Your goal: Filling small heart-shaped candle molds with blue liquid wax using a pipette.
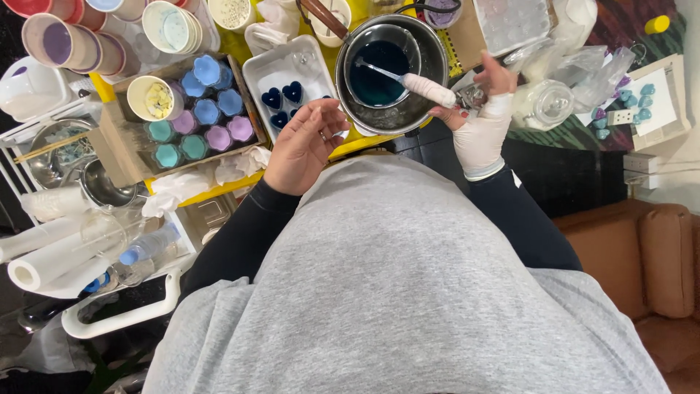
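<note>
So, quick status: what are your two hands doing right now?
Right hand, wrapped in white, holds white-handled stirrer in dark blue liquid. Left hand bare, beside metal pot. Nothing obstructing.

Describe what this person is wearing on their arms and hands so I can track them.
Both arms are in long black sleeves under a grey top. The left hand is bare, with what looks like a ring on one finger. The right hand is wrapped in a white bandage-like covering over palm and wrist, fingers exposed.
</note>
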